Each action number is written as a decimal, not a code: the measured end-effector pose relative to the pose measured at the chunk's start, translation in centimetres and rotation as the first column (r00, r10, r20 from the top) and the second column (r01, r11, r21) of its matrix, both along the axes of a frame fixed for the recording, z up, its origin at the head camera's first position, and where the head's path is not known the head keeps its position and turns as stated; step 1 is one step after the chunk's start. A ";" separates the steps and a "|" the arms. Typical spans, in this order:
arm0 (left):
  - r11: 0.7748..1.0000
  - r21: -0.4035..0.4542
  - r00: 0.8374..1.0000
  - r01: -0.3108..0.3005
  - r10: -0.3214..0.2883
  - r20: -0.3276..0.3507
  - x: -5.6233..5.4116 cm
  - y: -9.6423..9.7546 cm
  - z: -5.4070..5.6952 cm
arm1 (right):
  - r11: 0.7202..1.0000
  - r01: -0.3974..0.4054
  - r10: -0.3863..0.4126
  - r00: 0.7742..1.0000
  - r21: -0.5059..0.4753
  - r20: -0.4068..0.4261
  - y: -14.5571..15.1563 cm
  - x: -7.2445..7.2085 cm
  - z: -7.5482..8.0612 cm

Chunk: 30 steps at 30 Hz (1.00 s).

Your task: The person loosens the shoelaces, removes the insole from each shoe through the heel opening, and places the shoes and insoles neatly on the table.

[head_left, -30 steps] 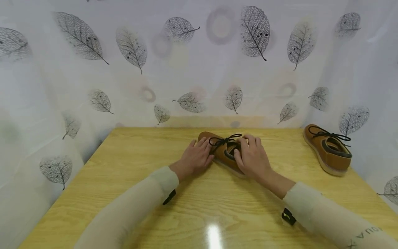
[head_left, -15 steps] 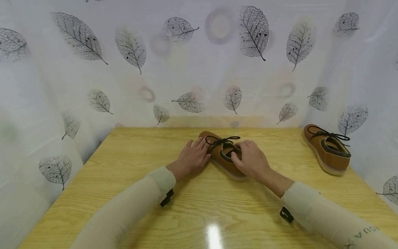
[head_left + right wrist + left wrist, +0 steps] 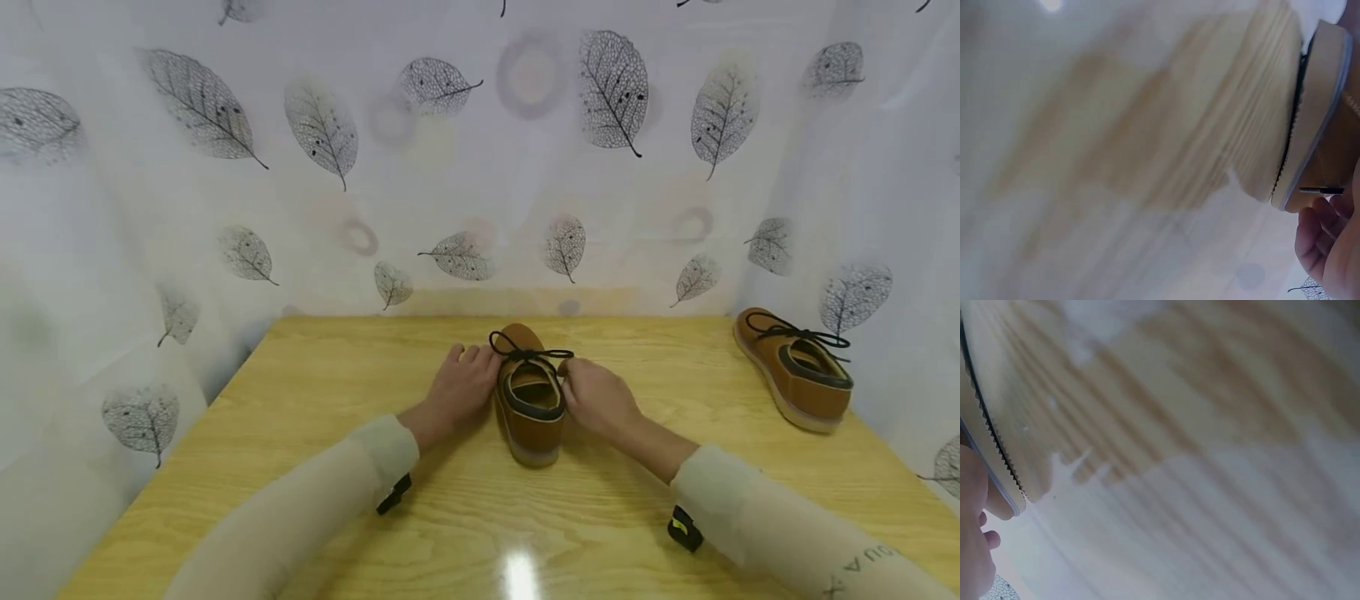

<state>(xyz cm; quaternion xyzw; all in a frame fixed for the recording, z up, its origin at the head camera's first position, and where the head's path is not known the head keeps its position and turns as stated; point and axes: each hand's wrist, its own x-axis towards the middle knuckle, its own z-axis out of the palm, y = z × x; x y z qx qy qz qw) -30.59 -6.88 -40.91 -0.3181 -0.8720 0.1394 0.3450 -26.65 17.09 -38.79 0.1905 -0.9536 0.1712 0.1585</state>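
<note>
A brown shoe [image 3: 531, 433] stands on the table between my hands, toe pointing away and heel toward me. Its black shoelace [image 3: 527, 356] is tied in a bow, loops to either side. My left hand [image 3: 459, 392] rests against the shoe's left side near the lace, fingers reaching forward. On the opposite side, my right hand [image 3: 600, 396] has bent fingers beside the shoe's collar, just under the right loop; whether they pinch anything is hidden. The right wrist view shows its curled fingers [image 3: 1314, 234] near a dark lace tip [image 3: 1322, 190].
A matching brown shoe [image 3: 813, 392] with a tied black lace stands near the table's right edge, toe away. The wood-grain table [image 3: 450, 533] meets a leaf-print curtain [image 3: 525, 167] at the back and sides.
The shoe has turned from slanting to nearly straight, its heel swinging left and toward me. My right hand has moved from the shoe opening to its right side. The left hand has stayed alongside.
</note>
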 end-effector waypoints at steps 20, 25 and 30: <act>1.000 -0.004 0.998 -0.008 0.008 0.058 0.2 0.3 1.0 | 0.900 -0.188 0.381 0.776 0.393 -0.502 2.4 -3.5 -0.3; 1.000 0.010 0.996 0.005 -0.005 0.092 0.2 0.1 1.1 | 0.865 -0.155 0.407 0.772 0.477 -0.489 2.6 -3.5 0.1; 1.000 0.021 0.995 0.021 -0.023 0.102 0.3 -0.4 0.8 | 0.837 -0.227 0.461 0.781 0.497 -0.420 2.8 -3.6 -0.3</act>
